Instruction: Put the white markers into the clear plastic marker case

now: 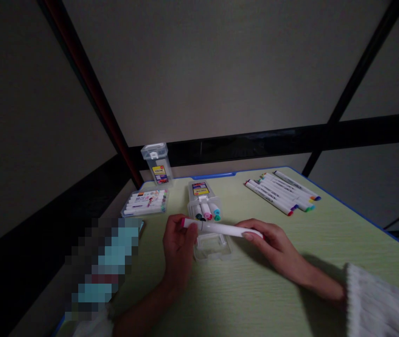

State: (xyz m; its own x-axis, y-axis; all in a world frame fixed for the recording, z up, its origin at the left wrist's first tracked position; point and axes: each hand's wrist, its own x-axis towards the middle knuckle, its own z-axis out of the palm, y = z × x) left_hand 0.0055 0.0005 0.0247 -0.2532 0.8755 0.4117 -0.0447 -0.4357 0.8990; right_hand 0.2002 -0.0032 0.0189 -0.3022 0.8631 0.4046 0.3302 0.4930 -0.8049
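A white marker (220,228) with a pink-red end lies level between my two hands, above the table. My left hand (178,245) pinches it near the pink-red end, thumb on the near side. At the other end my right hand (272,243) grips it with thumb and fingers. Just behind the marker, a clear plastic case (194,201) lies on its side with several markers (206,210) in it, their coloured ends facing me. Its clear lid (213,250) hangs open towards me, partly hidden under the held marker and my left hand.
Several white markers (279,192) lie side by side at the back right of the pale green table (255,299). An upright clear case (157,164) stands at the back left. Before it lies a flat marker pack (146,202). A pixelated object (115,257) is at the left edge.
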